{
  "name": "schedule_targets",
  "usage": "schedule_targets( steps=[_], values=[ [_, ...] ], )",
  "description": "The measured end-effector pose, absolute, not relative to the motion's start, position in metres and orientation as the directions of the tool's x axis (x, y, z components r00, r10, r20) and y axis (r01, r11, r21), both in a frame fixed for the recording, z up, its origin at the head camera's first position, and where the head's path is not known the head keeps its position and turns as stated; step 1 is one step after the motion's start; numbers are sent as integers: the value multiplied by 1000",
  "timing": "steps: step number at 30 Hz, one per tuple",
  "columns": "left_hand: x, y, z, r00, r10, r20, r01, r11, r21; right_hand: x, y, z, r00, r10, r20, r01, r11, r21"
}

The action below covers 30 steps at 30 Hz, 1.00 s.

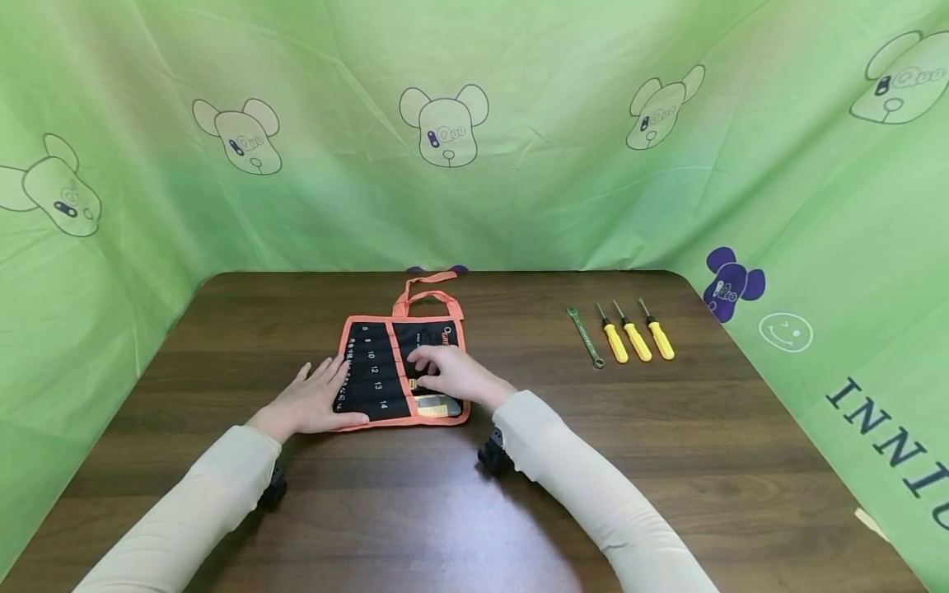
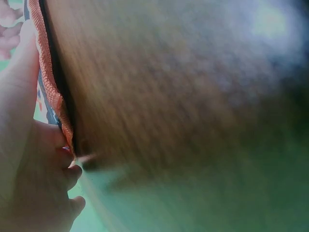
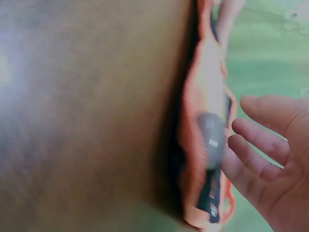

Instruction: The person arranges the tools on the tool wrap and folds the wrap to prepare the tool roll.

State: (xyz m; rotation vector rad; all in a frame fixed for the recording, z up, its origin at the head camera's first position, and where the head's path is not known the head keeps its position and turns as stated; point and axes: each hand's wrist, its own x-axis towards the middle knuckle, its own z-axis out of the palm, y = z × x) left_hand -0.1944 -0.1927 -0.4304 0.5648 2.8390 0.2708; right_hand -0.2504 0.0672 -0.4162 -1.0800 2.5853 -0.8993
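Observation:
A black tool pouch (image 1: 400, 371) with orange trim and a column of printed numbers lies flat on the table. My left hand (image 1: 315, 401) rests spread on its left edge, thumb along the lower border; the left wrist view shows the hand (image 2: 29, 145) against the orange binding (image 2: 48, 72). Over the pouch's right half is my right hand (image 1: 460, 375), fingers loosely bent, hiding part of the pockets. Nothing shows between those fingers in the right wrist view. A grey rounded-end item (image 3: 212, 137) with a pale card sits in the lowest right pocket.
On the right of the brown table (image 1: 445, 511) lie a combination wrench (image 1: 586, 338) and three yellow-handled screwdrivers (image 1: 636, 342). Orange straps (image 1: 426, 296) extend from the pouch's far edge. A green printed curtain (image 1: 519, 206) surrounds the table's back and sides.

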Motion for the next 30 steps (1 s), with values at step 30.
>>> schedule_targets(
  steps=[30],
  values=[
    [-195,-193,-434,-900,400,-171,361,906,222,-276,176,-354,-884,-333,328,-465,560,-685]
  ],
)
